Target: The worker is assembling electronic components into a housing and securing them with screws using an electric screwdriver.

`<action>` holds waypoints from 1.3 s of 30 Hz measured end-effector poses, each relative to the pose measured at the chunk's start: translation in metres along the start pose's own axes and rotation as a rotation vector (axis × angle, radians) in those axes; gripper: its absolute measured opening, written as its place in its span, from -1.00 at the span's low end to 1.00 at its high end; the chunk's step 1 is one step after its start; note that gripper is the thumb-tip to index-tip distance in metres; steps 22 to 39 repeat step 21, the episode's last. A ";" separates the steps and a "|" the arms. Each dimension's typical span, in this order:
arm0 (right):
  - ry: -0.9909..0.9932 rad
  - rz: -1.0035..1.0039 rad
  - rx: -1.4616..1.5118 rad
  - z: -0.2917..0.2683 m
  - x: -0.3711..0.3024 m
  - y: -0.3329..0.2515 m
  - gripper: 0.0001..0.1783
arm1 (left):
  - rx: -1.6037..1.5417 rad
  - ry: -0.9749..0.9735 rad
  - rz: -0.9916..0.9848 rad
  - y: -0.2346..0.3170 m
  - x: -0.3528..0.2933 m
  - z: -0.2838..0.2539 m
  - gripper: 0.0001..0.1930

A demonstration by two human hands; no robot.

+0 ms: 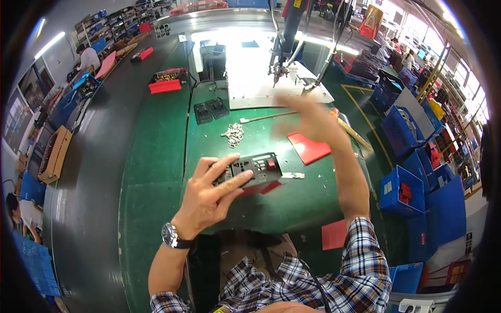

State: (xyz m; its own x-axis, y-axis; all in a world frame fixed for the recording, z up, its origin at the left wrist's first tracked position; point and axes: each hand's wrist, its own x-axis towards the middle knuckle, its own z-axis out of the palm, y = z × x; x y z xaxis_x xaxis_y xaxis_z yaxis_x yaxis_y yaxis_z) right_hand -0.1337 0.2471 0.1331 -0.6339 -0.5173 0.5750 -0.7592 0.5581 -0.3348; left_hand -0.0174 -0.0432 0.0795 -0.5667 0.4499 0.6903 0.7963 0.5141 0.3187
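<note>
My left hand [209, 195] lies on a dark grey plastic panel [255, 168] with slots and a small red button, pressing it onto the green bench mat [245, 208]. A red part shows under the panel's near edge. My right hand [308, 117] is raised and blurred, fingers spread, holding nothing, between a flat red piece [309, 147] and the white machine base [261, 78]. A small heap of white parts [235, 134] sits beyond the panel.
A powered screwdriver [279, 62] hangs over the white base. Two black trays [211, 109] lie at the back left of the mat, a red bin [167, 82] further off. Blue crates [407, 182] stand along the right. People sit at the far left benches.
</note>
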 end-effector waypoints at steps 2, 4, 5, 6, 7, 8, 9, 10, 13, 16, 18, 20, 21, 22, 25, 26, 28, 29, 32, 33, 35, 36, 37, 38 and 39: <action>0.486 0.406 0.335 -0.031 0.083 -0.005 -0.41 | 0.078 -0.003 0.001 -0.002 -0.006 -0.003 -0.48; 0.706 0.092 0.460 -0.040 0.142 0.070 -0.39 | 0.048 -0.009 0.018 0.005 0.000 -0.001 -0.47; 0.645 0.132 0.393 -0.050 0.161 0.091 -0.37 | 0.019 -0.002 0.021 0.005 0.004 0.001 -0.46; 0.584 0.115 0.431 -0.046 0.174 0.108 -0.37 | 0.016 -0.001 0.048 0.004 0.006 0.004 -0.46; 0.503 0.126 0.514 -0.039 0.181 0.119 -0.41 | 0.011 -0.008 0.026 0.005 0.004 0.004 -0.46; 0.415 0.131 0.598 -0.037 0.187 0.117 -0.45 | 0.008 -0.011 0.002 0.005 0.002 0.003 -0.46; 0.326 0.086 0.736 -0.038 0.185 0.116 -0.49 | 0.044 -0.022 0.025 0.003 0.001 0.004 -0.45; 0.218 0.039 0.887 -0.027 0.181 0.105 -0.54 | 0.059 -0.018 0.022 0.002 -0.002 0.004 -0.45; 0.212 0.053 1.137 -0.012 0.157 0.054 -0.66 | 0.042 -0.011 0.001 0.006 -0.010 0.001 -0.45; 0.399 0.034 1.290 -0.005 0.123 0.018 -0.70 | 0.030 0.000 -0.004 0.009 -0.006 0.002 -0.46; 0.393 0.100 1.222 -0.006 0.103 0.005 -0.67 | 0.032 -0.003 -0.009 0.009 -0.006 0.001 -0.48; 0.477 0.256 1.115 -0.024 0.081 -0.030 -0.49 | 0.025 0.009 0.013 0.006 -0.005 0.003 -0.48; 0.412 0.285 1.171 0.012 0.088 -0.036 -0.49 | 0.071 0.010 -0.029 -0.003 -0.022 -0.004 -0.47; 0.412 0.285 1.171 0.012 0.088 -0.036 -0.49 | 0.071 0.010 -0.029 -0.003 -0.022 -0.004 -0.47; 0.412 0.285 1.171 0.012 0.088 -0.036 -0.49 | 0.071 0.010 -0.029 -0.003 -0.022 -0.004 -0.47; 0.412 0.285 1.171 0.012 0.088 -0.036 -0.49 | 0.071 0.010 -0.029 -0.003 -0.022 -0.004 -0.47; 0.412 0.285 1.171 0.012 0.088 -0.036 -0.49 | 0.071 0.010 -0.029 -0.003 -0.022 -0.004 -0.47; 0.412 0.285 1.171 0.012 0.088 -0.036 -0.49 | 0.071 0.010 -0.029 -0.003 -0.022 -0.004 -0.47; 0.412 0.285 1.171 0.012 0.088 -0.036 -0.49 | 0.071 0.010 -0.029 -0.003 -0.022 -0.004 -0.47; 0.412 0.285 1.171 0.012 0.088 -0.036 -0.49 | 0.071 0.010 -0.029 -0.003 -0.022 -0.004 -0.47; 0.412 0.285 1.171 0.012 0.088 -0.036 -0.49 | 0.071 0.010 -0.029 -0.003 -0.022 -0.004 -0.47; 0.412 0.285 1.171 0.012 0.088 -0.036 -0.49 | 0.071 0.010 -0.029 -0.003 -0.022 -0.004 -0.47; 0.412 0.285 1.171 0.012 0.088 -0.036 -0.49 | 0.071 0.010 -0.029 -0.003 -0.022 -0.004 -0.47; 0.412 0.285 1.171 0.012 0.088 -0.036 -0.49 | 0.071 0.010 -0.029 -0.003 -0.022 -0.004 -0.47; 0.412 0.285 1.171 0.012 0.088 -0.036 -0.49 | 0.071 0.010 -0.029 -0.003 -0.022 -0.004 -0.47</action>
